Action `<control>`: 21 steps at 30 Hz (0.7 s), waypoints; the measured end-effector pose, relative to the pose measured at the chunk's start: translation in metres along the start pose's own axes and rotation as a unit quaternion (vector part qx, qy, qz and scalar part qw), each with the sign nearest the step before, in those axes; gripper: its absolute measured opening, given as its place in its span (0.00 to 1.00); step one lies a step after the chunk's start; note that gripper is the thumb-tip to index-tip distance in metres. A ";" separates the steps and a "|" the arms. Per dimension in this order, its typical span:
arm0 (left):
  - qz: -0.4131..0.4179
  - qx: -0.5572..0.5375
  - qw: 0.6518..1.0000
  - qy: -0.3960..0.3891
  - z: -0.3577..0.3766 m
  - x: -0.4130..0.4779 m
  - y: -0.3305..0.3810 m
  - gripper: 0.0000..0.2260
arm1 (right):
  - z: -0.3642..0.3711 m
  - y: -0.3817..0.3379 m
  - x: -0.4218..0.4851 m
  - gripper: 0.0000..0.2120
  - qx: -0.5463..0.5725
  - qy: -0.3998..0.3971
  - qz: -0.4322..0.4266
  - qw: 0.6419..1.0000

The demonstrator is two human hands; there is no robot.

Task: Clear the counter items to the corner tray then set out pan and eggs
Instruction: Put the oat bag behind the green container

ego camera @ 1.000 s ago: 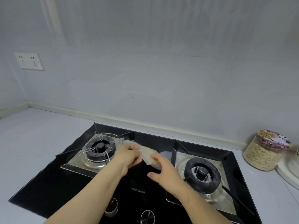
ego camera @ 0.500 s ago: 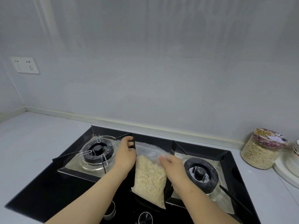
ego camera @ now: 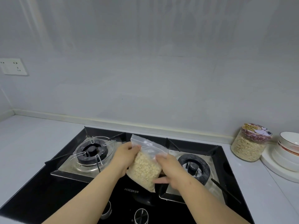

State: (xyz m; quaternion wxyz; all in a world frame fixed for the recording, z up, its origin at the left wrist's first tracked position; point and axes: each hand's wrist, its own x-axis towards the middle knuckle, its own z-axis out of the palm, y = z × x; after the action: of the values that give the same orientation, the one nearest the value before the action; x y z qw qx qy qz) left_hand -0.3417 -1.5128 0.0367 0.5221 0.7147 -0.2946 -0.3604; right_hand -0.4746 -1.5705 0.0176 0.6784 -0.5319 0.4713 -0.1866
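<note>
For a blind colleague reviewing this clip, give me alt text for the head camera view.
Two bare hands, left hand and right hand, hold a clear zip bag of pale grains above a black glass two-burner gas hob. At right stand a grain-filled glass jar and stacked white dishes.

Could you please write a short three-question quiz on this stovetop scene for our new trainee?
1. True or false: both hands hold the zip bag of oats.
2. The bag hangs over: A) the left burner B) the glass between burners C) the counter.
3. What stands right of the hob, beside the stacked bowls?

Key: 1 true, left hand and right hand; 2 B; 3 the oat jar.
</note>
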 end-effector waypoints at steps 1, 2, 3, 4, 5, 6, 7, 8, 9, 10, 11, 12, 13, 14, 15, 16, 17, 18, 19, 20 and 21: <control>0.020 0.005 1.000 0.006 0.003 -0.001 0.009 0.10 | -0.002 -0.004 -0.002 0.13 0.033 0.011 0.000 0.999; 0.040 0.011 0.999 0.009 0.009 -0.002 0.019 0.11 | -0.008 -0.010 -0.005 0.13 0.059 0.027 -0.008 0.998; 0.059 0.014 0.998 0.016 0.015 -0.003 0.029 0.12 | -0.013 -0.017 -0.010 0.13 0.077 0.041 -0.019 0.996; 0.077 0.018 0.997 0.019 0.020 -0.003 0.038 0.11 | -0.018 -0.025 -0.013 0.12 0.088 0.055 -0.035 0.994; 0.092 0.022 0.995 0.015 0.029 -0.003 0.047 0.10 | -0.027 -0.032 -0.018 0.11 0.099 0.070 -0.051 0.991; 0.106 0.025 0.994 0.007 0.039 -0.005 0.056 0.09 | -0.038 -0.038 -0.022 0.11 0.106 0.085 -0.066 0.989; 0.119 0.030 0.992 -0.002 0.049 -0.006 0.065 0.09 | -0.049 -0.043 -0.025 0.13 0.110 0.097 -0.075 0.986; 0.129 0.043 0.991 -0.013 0.060 -0.007 0.071 0.10 | -0.060 -0.047 -0.029 0.14 0.111 0.109 -0.081 0.985; 0.135 0.058 0.989 -0.027 0.073 -0.009 0.076 0.09 | -0.073 -0.049 -0.035 0.15 0.110 0.121 -0.089 0.983; 0.138 0.070 0.987 -0.040 0.085 -0.011 0.080 0.08 | -0.086 -0.051 -0.039 0.15 0.111 0.131 -0.096 0.981; 0.139 0.079 0.986 -0.054 0.099 -0.014 0.084 0.08 | -0.100 -0.052 -0.044 0.16 0.114 0.142 -0.100 0.978; 0.142 0.087 0.984 -0.065 0.114 -0.017 0.086 0.08 | -0.115 -0.053 -0.049 0.15 0.116 0.155 -0.105 0.975; 0.146 0.094 0.982 -0.075 0.130 -0.021 0.089 0.08 | -0.131 -0.052 -0.055 0.15 0.114 0.169 -0.112 0.973; 0.150 0.098 0.980 -0.082 0.149 -0.024 0.091 0.08 | -0.149 -0.050 -0.061 0.14 0.112 0.182 -0.121 0.969; 0.153 0.098 0.980 -0.086 0.171 -0.030 0.095 0.08 | -0.171 -0.047 -0.068 0.12 0.110 0.195 -0.129 0.966; 0.153 0.101 0.979 -0.087 0.187 -0.034 0.098 0.09 | -0.187 -0.044 -0.073 0.10 0.107 0.204 -0.136 0.964; 0.155 0.106 0.978 -0.095 0.210 -0.040 0.101 0.10 | -0.209 -0.041 -0.081 0.08 0.099 0.217 -0.140 0.961; 0.156 0.110 0.976 -0.106 0.233 -0.045 0.103 0.12 | -0.233 -0.037 -0.088 0.07 0.091 0.228 -0.147 0.958; 0.153 0.106 0.975 -0.119 0.259 -0.049 0.105 0.14 | -0.258 -0.033 -0.096 0.07 0.084 0.236 -0.152 0.956; 0.153 0.102 0.974 -0.129 0.276 -0.053 0.106 0.15 | -0.276 -0.031 -0.102 0.07 0.080 0.241 -0.154 0.955; 0.151 0.095 0.974 -0.140 0.306 -0.060 0.110 0.15 | -0.306 -0.028 -0.113 0.08 0.077 0.251 -0.156 0.952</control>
State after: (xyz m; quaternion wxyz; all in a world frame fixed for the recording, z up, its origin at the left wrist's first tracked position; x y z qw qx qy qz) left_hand -0.6325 -1.6590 0.0946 0.4537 0.6506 -0.5021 -0.3447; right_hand -0.7788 -1.6628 0.0958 0.5393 -0.4812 0.5215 -0.4535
